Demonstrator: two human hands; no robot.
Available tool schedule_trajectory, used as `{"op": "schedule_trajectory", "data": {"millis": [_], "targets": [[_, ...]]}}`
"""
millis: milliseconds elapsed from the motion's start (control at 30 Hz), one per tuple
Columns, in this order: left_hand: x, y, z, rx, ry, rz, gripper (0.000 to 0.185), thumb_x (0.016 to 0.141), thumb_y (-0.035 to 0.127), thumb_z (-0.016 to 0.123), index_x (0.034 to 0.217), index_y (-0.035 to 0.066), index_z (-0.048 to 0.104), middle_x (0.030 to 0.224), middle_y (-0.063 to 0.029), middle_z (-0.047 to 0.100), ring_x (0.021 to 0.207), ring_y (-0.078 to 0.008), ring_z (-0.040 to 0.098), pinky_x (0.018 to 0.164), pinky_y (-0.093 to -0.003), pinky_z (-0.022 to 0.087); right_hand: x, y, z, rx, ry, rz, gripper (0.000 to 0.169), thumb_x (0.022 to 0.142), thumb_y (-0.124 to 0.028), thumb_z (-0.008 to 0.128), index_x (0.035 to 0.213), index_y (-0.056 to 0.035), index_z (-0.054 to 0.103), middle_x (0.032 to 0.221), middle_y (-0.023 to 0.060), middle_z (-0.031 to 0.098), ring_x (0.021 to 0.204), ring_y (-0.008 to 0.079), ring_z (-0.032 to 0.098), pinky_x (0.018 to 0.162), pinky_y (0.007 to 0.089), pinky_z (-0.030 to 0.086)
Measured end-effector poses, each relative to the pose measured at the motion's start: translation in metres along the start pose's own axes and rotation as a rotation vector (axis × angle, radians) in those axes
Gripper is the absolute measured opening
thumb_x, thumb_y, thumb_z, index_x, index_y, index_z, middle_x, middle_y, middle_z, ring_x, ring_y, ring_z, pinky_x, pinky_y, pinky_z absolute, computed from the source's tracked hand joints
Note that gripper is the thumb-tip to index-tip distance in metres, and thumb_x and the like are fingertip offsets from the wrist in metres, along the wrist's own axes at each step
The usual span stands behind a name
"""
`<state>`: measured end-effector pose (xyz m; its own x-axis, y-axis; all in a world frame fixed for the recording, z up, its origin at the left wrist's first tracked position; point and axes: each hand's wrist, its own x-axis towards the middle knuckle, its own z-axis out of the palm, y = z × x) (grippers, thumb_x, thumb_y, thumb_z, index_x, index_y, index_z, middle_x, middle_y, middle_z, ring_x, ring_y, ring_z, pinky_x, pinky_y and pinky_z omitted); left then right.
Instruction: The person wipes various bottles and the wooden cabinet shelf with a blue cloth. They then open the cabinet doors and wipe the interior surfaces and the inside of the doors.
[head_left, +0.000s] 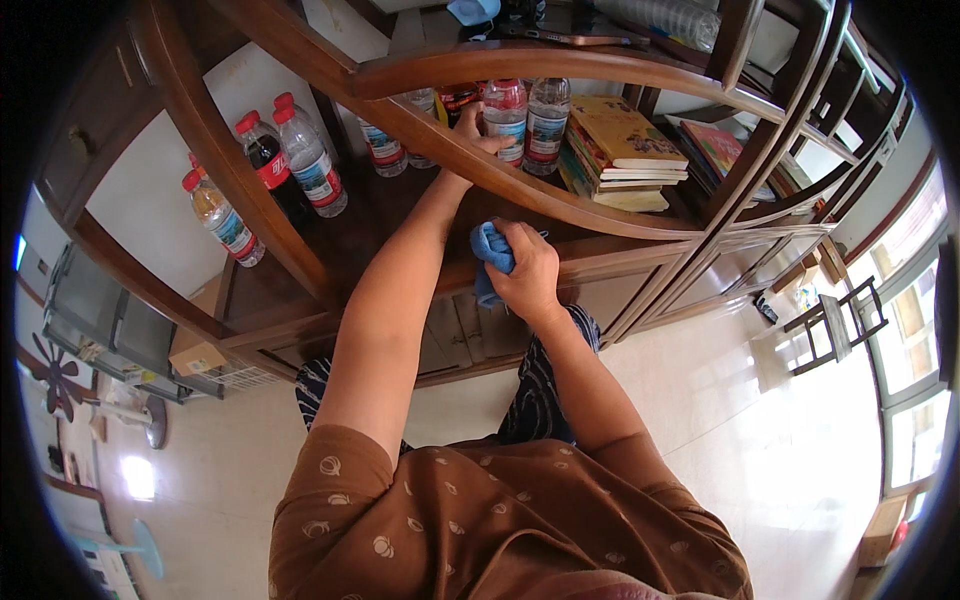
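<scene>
My left hand (480, 133) reaches past the curved wooden rail into the cabinet shelf. Its thumb lies across the label of a clear plastic bottle with a red cap (504, 112), and the other fingers are partly hidden behind that bottle. Bunched in my right hand (531, 268) is a blue cloth (492, 251), held over the shelf's front edge. Just right of the gripped bottle stands another clear bottle (546, 124). To the left of my hand are more labelled bottles (384, 148), partly covered by the rail.
A stack of books (626, 142) sits right of the bottles. Red-capped bottles (309, 161), including a dark cola bottle (271, 169), stand on the left. The curved wooden rail (555, 191) crosses before the shelf. A phone (577, 37) lies above. A wooden stool (836, 326) is at right.
</scene>
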<state>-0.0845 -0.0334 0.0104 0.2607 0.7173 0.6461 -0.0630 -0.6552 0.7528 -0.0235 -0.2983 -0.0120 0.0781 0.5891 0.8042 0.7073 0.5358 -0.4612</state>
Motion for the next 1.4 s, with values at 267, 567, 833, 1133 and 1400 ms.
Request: {"op": "schedule_trajectory", "data": {"millis": [267,567,833,1133,1400], "targets": [[-0.014,-0.021,-0.002,0.483,-0.058,-0.004,0.076,0.067,0.027,0.091,0.128,-0.001,0.054,0.121,-0.0176,0.066,0.110,-0.0254,0.064,0.096,-0.0384,0.050,0.000,0.005,-0.003,-0.008,-0.009,0.008,0.051,0.063,-0.004,0.076,0.113,-0.0053,0.063,0.100,0.0174,0.067,0.093,0.0388,0.065,0.081,0.0445,0.054],[-0.026,-0.071,0.016,0.623,-0.008,0.193,0.067,0.068,0.026,0.090,0.121,0.001,0.057,0.107,-0.0182,0.067,0.099,-0.0326,0.068,0.089,-0.0425,0.054,0.000,0.004,0.001,-0.021,0.007,0.027,0.051,0.063,-0.003,0.075,0.112,-0.0050,0.064,0.101,0.0174,0.067,0.096,0.0397,0.064,0.084,0.0452,0.053],[-0.063,0.015,0.016,0.524,0.153,-0.024,0.048,0.086,0.032,0.072,0.122,0.005,0.056,0.124,-0.0202,0.058,0.123,-0.0384,0.052,0.103,-0.0466,0.041,-0.003,0.010,0.000,-0.054,-0.007,0.023,0.053,0.063,-0.003,0.074,0.115,-0.0045,0.064,0.103,0.0184,0.067,0.096,0.0410,0.064,0.084,0.0457,0.053],[-0.073,0.065,-0.146,0.729,1.221,-0.237,0.077,0.068,0.016,0.086,0.128,-0.003,0.043,0.125,-0.0216,0.044,0.121,-0.0402,0.044,0.103,-0.0518,0.040,-0.003,0.006,0.009,-0.075,0.006,0.072,0.053,0.065,-0.005,0.076,0.116,-0.0059,0.064,0.104,0.0187,0.068,0.096,0.0398,0.065,0.085,0.0440,0.054],[-0.078,0.030,-0.155,0.834,1.106,-0.625,0.088,0.066,0.024,0.090,0.134,-0.001,0.041,0.132,-0.0218,0.045,0.125,-0.0400,0.045,0.106,-0.0511,0.043,-0.003,0.005,0.006,-0.065,-0.020,0.087,0.051,0.066,-0.006,0.075,0.116,-0.0059,0.064,0.104,0.0191,0.068,0.096,0.0406,0.066,0.085,0.0443,0.054]]}}
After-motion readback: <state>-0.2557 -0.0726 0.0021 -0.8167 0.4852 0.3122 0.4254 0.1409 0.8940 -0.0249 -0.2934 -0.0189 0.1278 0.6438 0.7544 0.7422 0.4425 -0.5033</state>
